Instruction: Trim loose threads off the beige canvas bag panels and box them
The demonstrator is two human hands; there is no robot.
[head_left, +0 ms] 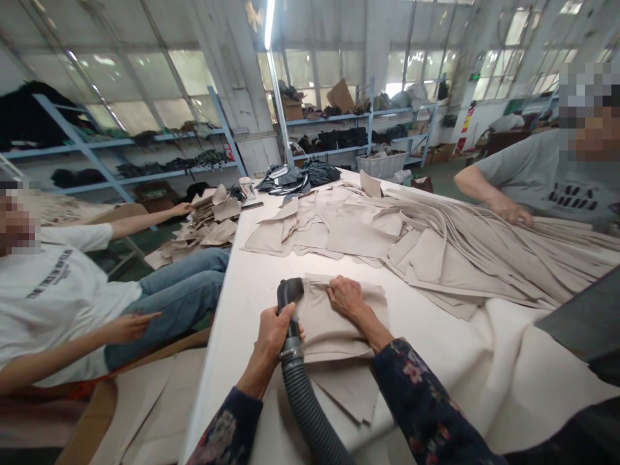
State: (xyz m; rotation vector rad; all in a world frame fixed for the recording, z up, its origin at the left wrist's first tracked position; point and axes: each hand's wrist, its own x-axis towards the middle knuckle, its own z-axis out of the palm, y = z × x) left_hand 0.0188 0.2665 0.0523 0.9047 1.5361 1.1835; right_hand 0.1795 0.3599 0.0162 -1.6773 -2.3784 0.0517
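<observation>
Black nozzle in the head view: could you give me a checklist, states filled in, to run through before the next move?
1. Left hand wrapped around the black nozzle: ok.
2. Right hand on the upper beige piece: ok, though whether it pinches the cloth is unclear.
3. Upper beige piece lying smooth: not ok, creases show.
4. Gray hose joined to the nozzle: ok, it runs down from the nozzle's lower end.
5. Air flowing through the nozzle: cannot tell.
6. Right-side co-worker's hand away from the nozzle: ok, it is at the long strips.

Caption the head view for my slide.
Left hand grips a black hose nozzle; right hand touches beige fabric on a white table.
</observation>
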